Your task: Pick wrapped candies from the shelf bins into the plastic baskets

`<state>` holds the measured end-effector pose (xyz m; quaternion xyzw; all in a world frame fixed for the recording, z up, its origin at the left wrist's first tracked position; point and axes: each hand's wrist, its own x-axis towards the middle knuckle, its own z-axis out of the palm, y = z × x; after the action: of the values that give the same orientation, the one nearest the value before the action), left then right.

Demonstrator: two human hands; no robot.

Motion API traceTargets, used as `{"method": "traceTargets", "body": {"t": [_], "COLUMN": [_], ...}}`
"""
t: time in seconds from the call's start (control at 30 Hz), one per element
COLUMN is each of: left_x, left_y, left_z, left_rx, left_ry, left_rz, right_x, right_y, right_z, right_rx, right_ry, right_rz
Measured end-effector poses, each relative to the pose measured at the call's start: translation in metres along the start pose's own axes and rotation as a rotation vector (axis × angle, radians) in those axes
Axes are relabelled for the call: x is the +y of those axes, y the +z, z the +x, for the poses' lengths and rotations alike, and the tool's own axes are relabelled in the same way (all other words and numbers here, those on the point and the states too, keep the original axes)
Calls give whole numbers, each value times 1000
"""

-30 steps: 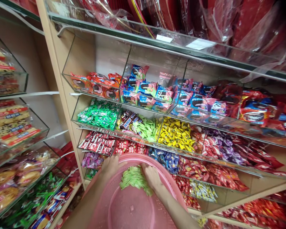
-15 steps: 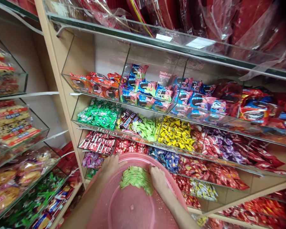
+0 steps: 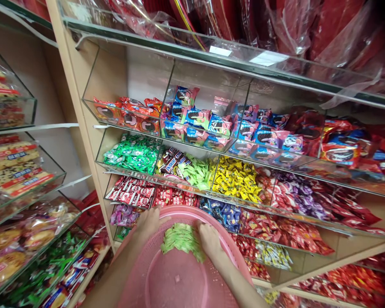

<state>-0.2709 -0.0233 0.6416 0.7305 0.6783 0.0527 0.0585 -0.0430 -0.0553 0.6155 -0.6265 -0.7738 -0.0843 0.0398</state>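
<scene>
A pink plastic basket (image 3: 176, 280) with perforated sides is tilted toward me below the candy shelves. My left hand (image 3: 148, 221) grips its upper left rim, thumb reaching over the inside. Within the basket, green-wrapped candies (image 3: 181, 240) lie in a heap against the far wall. Right beside that heap is my right hand (image 3: 209, 238), inside the rim with curled fingers. Its fingertips are hidden, so whatever it may hold cannot be made out.
Glass-fronted bins ahead hold green candies (image 3: 131, 154), Snickers bars (image 3: 173, 160), loose light-green candies (image 3: 195, 173), yellow candies (image 3: 235, 177) and blue-wrapped cookies (image 3: 195, 115). A wooden upright (image 3: 80, 107) stands left, beside shelves of packaged pastries (image 3: 17, 235). A glass shelf edge (image 3: 179, 49) runs overhead.
My right hand has shifted slightly left, toward the green-wrapped candies. The left hand and the basket stay in nearly the same place.
</scene>
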Motion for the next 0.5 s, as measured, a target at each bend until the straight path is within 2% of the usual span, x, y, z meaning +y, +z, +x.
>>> {"method": "traceTargets", "body": {"t": [0.3, 0.5], "left_x": [0, 1], "left_y": [1, 1], "left_z": [0, 1], "left_rx": [2, -9], "left_ry": [-5, -17], "left_rz": [5, -8], "right_x": [-18, -17], "right_y": [-13, -12], "right_z": [12, 19], "right_rx": [-126, -154], "right_ry": [-90, -54], "right_rz": [31, 77]}}
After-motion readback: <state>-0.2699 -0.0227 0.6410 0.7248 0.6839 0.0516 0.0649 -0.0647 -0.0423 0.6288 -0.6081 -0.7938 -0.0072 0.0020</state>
